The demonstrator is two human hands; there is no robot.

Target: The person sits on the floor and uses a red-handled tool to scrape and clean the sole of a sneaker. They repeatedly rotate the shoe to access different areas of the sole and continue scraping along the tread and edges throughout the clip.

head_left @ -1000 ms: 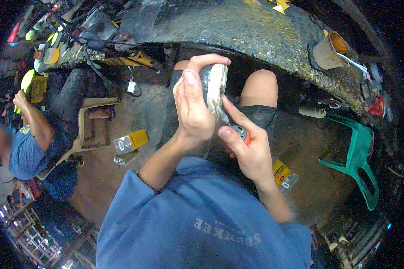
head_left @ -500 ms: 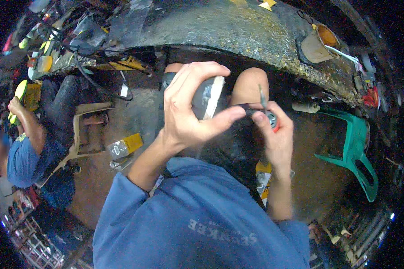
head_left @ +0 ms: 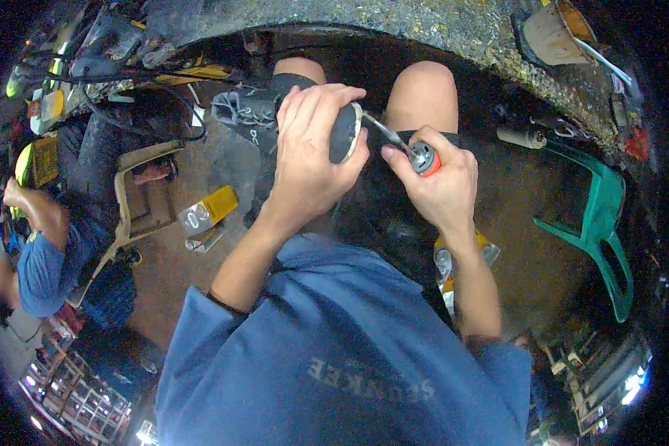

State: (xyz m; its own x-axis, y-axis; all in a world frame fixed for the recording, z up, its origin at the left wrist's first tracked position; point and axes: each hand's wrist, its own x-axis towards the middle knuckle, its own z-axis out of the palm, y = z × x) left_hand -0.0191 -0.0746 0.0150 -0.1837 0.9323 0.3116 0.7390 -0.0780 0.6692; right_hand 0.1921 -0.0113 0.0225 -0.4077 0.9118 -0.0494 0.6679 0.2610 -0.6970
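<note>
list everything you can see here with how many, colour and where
shoe: one, dark with pale edge, in left hand
tool: one, red-grey handle, metal shaft, in right hand
bench: one, dark, top
bucket: one, off-white, on bench, upper right
cables: count unclear, black, upper left
roll: one, whitish, right
green chair: one, green, right
tan chair: one, tan, left
packs: at least two, yellow and clear, floor both sides
co-worker: one, blue shirt, far left
clutter: uncountable, mixed, dim edges
own shirt: one, blue, bottom centre
own knees: two, bare, upper centre
own hands: two, bare, centre
</note>
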